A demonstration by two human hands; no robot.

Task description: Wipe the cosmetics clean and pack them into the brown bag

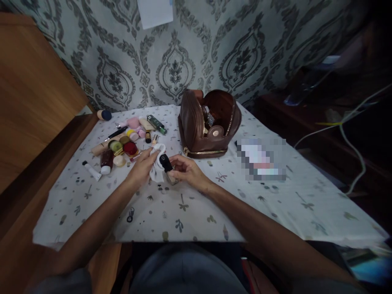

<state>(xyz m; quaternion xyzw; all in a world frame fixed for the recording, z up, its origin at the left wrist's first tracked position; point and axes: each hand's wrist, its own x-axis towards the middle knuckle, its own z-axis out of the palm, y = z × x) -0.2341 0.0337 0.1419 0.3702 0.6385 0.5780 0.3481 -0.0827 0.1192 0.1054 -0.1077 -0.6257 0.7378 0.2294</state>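
Observation:
My left hand (142,167) is closed on a bunched white cloth (157,174). Between the thumb and fingers of my right hand (188,173) is a small bottle with a black cap (165,163), most likely foundation; it is tilted, and its cap lies against the cloth. Just behind the hands stands a brown makeup bag (196,130), unzipped, with a few small items inside. Left of the cloth lie a red-lidded jar (130,149), a dark brown bottle with a white cap (106,161) and a cream-coloured round item (119,161).
More cosmetics lie at the back left, among them a green bottle (157,124) and a white tube (92,170). A blurred-out flat object (260,159) lies right of the bag. White cables (352,143) hang past the table's right edge. A wooden panel (36,94) borders the left.

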